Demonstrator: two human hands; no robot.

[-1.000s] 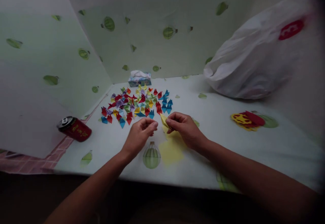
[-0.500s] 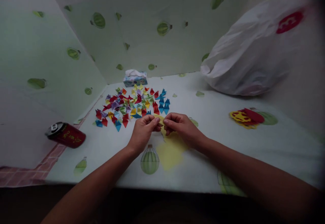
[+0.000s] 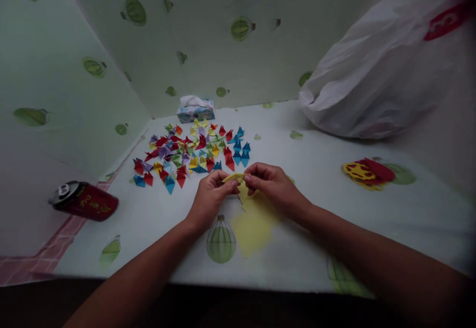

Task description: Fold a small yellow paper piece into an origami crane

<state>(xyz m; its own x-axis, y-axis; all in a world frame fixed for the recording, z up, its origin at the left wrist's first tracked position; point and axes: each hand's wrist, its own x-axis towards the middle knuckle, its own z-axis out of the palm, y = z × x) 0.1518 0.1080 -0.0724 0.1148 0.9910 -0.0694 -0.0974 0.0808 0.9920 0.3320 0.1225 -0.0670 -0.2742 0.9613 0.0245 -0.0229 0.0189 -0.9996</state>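
Note:
Between my two hands is a small piece of folded yellow paper (image 3: 234,176), held a little above the table. My left hand (image 3: 214,193) pinches its left end with thumb and forefinger. At the other end, the fingertips of my right hand (image 3: 273,185) are closed on it. Under and in front of my hands lie flat yellow paper sheets (image 3: 255,229). Just beyond them spreads a group of small folded paper figures (image 3: 180,157) in red, blue, purple, green and yellow.
On the left a dark red drink can (image 3: 87,201) stands near the table edge. A tissue box (image 3: 196,109) sits at the back wall. To the right are red and yellow cut-out shapes (image 3: 366,173), with a big white plastic bag (image 3: 372,75) behind them.
More of the folded yellow paper shows between my fingers now, and my right hand has shifted slightly right. The camera view has moved a little.

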